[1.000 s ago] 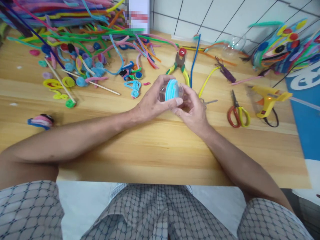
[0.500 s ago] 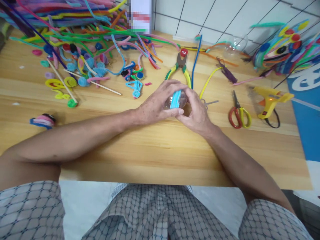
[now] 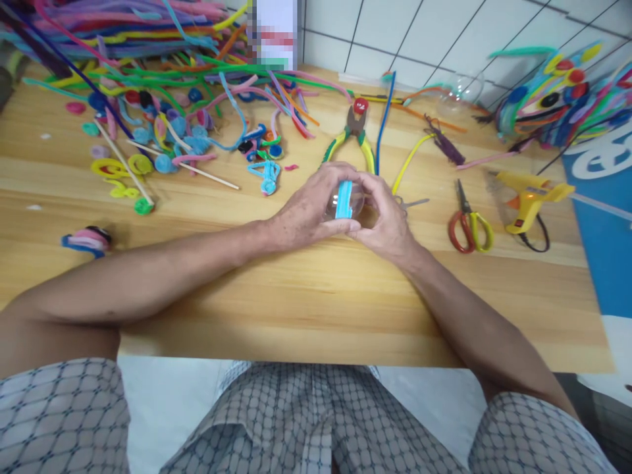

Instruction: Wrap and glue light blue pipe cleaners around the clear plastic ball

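Observation:
Both of my hands are wrapped around a clear plastic ball with a light-blue fuzzy band across it. My left hand curves round its left and far side, thumb along the near edge. From the right, my right hand closes on it, its thumb meeting the left one. Just beyond my fingers lie green-and-yellow pliers, a red ball-shaped piece at their jaws. Small metal scissors stick out beside my right hand.
Red-and-yellow-handled scissors and a yellow glue gun lie to the right. Pipe cleaners heap at the back left, with small coiled pieces before them. Another clear ball sits by the tiled wall.
My hands stay closed around the ball. The blue band looks slightly more upright, as if the ball has turned a little. The whole view has shifted slightly.

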A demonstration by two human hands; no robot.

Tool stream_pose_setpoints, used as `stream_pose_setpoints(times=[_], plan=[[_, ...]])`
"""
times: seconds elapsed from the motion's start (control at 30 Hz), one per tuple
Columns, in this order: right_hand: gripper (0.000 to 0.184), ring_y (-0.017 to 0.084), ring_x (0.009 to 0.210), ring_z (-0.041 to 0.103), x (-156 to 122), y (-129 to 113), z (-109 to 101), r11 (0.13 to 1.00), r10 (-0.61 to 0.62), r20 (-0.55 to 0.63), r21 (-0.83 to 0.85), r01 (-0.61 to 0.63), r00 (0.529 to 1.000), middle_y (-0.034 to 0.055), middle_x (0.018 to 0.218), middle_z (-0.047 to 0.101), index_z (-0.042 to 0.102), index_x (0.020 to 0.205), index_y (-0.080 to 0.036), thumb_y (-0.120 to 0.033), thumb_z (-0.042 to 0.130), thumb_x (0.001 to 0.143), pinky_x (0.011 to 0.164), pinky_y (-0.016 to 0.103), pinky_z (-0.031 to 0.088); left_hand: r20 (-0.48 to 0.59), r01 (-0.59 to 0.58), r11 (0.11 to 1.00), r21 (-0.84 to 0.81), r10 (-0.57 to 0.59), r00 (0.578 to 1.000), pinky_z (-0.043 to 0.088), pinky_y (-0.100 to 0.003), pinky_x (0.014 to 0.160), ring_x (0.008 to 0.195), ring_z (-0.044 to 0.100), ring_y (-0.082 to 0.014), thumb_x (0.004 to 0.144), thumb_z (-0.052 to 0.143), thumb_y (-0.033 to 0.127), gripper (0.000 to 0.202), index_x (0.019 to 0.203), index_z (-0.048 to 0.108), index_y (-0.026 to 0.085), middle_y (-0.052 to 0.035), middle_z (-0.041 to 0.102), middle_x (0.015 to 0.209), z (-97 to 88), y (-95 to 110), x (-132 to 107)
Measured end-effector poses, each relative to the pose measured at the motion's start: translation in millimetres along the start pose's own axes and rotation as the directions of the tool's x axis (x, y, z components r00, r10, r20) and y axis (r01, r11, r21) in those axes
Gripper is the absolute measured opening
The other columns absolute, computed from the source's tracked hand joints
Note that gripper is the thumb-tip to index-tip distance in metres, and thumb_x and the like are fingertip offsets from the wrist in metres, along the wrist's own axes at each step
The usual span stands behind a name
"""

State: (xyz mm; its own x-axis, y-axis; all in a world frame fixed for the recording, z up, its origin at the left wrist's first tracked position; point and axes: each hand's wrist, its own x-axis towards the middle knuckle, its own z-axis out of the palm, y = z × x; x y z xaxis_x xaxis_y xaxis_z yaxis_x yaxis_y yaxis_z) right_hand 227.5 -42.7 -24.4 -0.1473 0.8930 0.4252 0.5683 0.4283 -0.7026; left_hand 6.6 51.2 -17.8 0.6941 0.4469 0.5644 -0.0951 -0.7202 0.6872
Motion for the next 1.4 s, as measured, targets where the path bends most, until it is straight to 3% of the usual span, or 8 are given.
stream_pose_setpoints(times=[0.13, 0.33, 0.47, 0.63, 0.77, 0.93, 1.17, 1.4], plan=[[0.082, 0.041, 0.158, 0.059, 0, -6, 1, 0.998, -0.053, 0.017, -0.034, 0.053, 0.998, 0.0123, 0.168, 0.061, 0.051, 0.164, -0.037, -0.067, 0.084, 0.095, 0.127, 0.069, 0.057, -0.035, 0.132, 0.985, -0.115, -0.137, 0.990, 0.046, -0.064, 0.135, 0.159, 0.053, -0.0407, 0.091, 0.077, 0.087, 0.094, 0.162, 0.049, 0.032, -0.0172, 0.055, 0.166, 1.8, 2, -6], [0.074, 0.041, 0.166, 0.049, -1, -8, 3, 0.987, -0.085, 0.012, -0.137, 0.086, 0.996, 0.0100, 0.173, 0.057, 0.046, 0.168, -0.040, -0.051, 0.077, 0.102, 0.135, 0.075, 0.047, -0.015, 0.234, 0.954, -0.187, -0.241, 0.970, 0.048, -0.060, 0.134, 0.155, 0.060, -0.0382, 0.103, 0.066, 0.079, 0.081, 0.164, 0.049, 0.030, -0.0157, 0.059, 0.168, -0.6, 8, -7], [0.077, 0.043, 0.162, 0.054, -3, -5, 3, 0.979, -0.085, -0.005, -0.188, 0.082, 0.996, 0.0115, 0.168, 0.060, 0.046, 0.170, -0.039, -0.051, 0.078, 0.101, 0.138, 0.077, 0.042, -0.016, 0.220, 0.962, -0.164, -0.225, 0.974, 0.049, -0.059, 0.134, 0.154, 0.061, -0.0354, 0.110, 0.059, 0.070, 0.072, 0.167, 0.045, 0.029, -0.0164, 0.059, 0.167, -0.8, 9, -6], [0.088, 0.043, 0.156, 0.058, -3, -11, -2, 0.993, -0.040, 0.018, -0.111, 0.041, 0.999, 0.0123, 0.168, 0.061, 0.046, 0.171, -0.037, -0.063, 0.083, 0.096, 0.130, 0.072, 0.052, -0.052, 0.186, 0.976, -0.114, -0.192, 0.980, 0.049, -0.057, 0.134, 0.157, 0.058, -0.0359, 0.106, 0.067, 0.069, 0.078, 0.167, 0.046, 0.026, -0.0193, 0.057, 0.168, 1.1, 5, -9], [0.073, 0.037, 0.136, 0.071, -2, -18, -7, 0.998, 0.066, 0.030, 0.005, -0.066, 0.997, 0.0104, 0.160, 0.068, 0.054, 0.166, -0.037, -0.071, 0.069, 0.104, 0.119, 0.061, 0.062, -0.035, 0.209, 0.971, -0.116, -0.214, 0.976, 0.050, -0.055, 0.132, 0.149, 0.063, -0.0352, 0.105, 0.066, 0.073, 0.077, 0.162, 0.050, 0.023, -0.0178, 0.064, 0.160, 1.1, 5, -9], [0.070, 0.033, 0.120, 0.076, -4, -17, -5, 0.989, 0.130, -0.003, 0.077, -0.129, 0.992, 0.0091, 0.142, 0.075, 0.059, 0.160, -0.036, -0.076, 0.067, 0.103, 0.110, 0.057, 0.066, 0.022, 0.110, 0.990, -0.092, -0.108, 0.994, 0.047, -0.057, 0.135, 0.152, 0.060, -0.0357, 0.112, 0.055, 0.068, 0.070, 0.165, 0.049, 0.024, -0.0185, 0.062, 0.163, 0.0, 7, -9], [0.068, 0.039, 0.150, 0.065, 0, -23, -9, 0.999, 0.044, -0.013, 0.015, -0.044, 0.999, 0.0112, 0.164, 0.067, 0.063, 0.159, -0.034, -0.066, 0.076, 0.101, 0.123, 0.062, 0.061, 0.106, 0.034, 0.999, -0.020, -0.032, 0.994, 0.039, -0.063, 0.141, 0.165, 0.047, -0.0385, 0.110, 0.055, 0.072, 0.081, 0.173, 0.042, 0.024, -0.0205, 0.052, 0.173, -6.0, 0, -8], [0.063, 0.038, 0.151, 0.067, 1, -17, -9, 0.984, -0.127, -0.019, -0.126, 0.124, 0.992, 0.0112, 0.162, 0.071, 0.062, 0.162, -0.035, -0.053, 0.073, 0.103, 0.128, 0.065, 0.057, 0.081, 0.045, 0.999, 0.026, -0.047, 0.996, 0.041, -0.058, 0.141, 0.164, 0.050, -0.0346, 0.114, 0.056, 0.064, 0.075, 0.174, 0.040, 0.021, -0.0218, 0.054, 0.172, -5.3, 9, -11]])
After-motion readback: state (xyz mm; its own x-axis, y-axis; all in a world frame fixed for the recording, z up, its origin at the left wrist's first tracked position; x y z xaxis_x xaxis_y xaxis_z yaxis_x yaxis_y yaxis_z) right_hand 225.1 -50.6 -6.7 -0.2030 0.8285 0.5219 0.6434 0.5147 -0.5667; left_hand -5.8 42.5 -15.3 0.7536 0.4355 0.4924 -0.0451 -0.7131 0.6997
